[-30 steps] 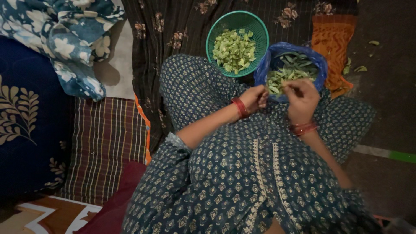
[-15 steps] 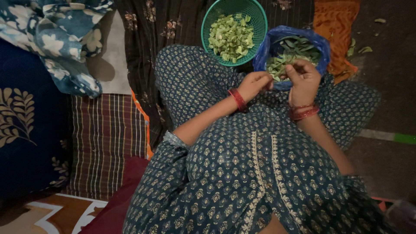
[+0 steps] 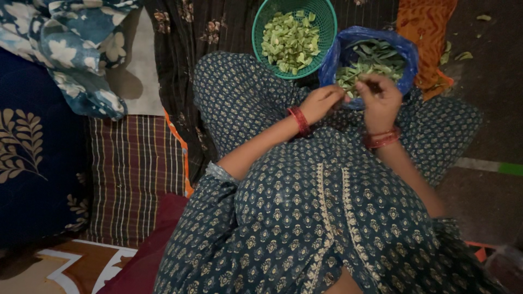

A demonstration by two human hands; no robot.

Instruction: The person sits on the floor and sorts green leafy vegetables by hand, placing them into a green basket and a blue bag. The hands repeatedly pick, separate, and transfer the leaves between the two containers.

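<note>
We hold a green pod [image 3: 353, 91] pinched between our left hand [image 3: 322, 102] and right hand [image 3: 379, 102], both closed narrowly on it, just at the near rim of the blue bag [image 3: 333, 61] of pods. Beyond that bag's left edge, touching it, sits the green basket [image 3: 260, 24] of cut pieces. To the bag's right lies bare dark floor [image 3: 490, 98].

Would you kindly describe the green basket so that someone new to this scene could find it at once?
Start from the person's raised knee in blue patterned cloth; just beyond it, at the top of the view, sits the green basket. It is round, of plastic mesh, and holds pale green cut pieces, unlike the blue plastic bag of whole green pods touching its right side.
</note>
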